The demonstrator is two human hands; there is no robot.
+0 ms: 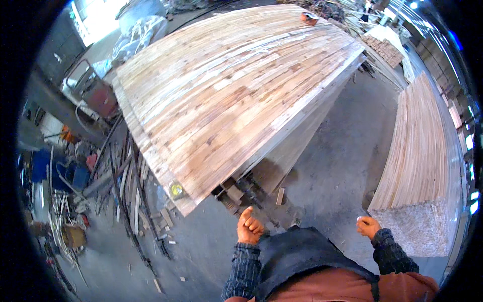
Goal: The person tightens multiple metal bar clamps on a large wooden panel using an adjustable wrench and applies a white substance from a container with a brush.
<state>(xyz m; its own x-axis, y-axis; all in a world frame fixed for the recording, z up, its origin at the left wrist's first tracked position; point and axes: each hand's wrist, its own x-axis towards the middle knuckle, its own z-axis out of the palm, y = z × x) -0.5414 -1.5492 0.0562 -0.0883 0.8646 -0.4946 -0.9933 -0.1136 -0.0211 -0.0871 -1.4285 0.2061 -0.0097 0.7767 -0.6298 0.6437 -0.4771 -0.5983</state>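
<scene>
The big wood board (231,100) lies flat at 11 o'clock from the person, with its near corner not far from the left hand (250,227). That hand looks bare: one finger sticks up and the others curl in. The right hand (370,228) has curled fingers too; I can't tell if they pinch the small pale spot (359,218) at their tips. A long wood stack (415,151) is at 1 o'clock from it. A round yellow tool (176,190) sits on the board, at 10 o'clock from the left hand, maybe for easy grabbing. An orange pot (308,19) stands by the far edge at 12 o'clock, perhaps out of the way. The board has many thin strips, pale and honey brown, with dark spots and whitish streaks.
</scene>
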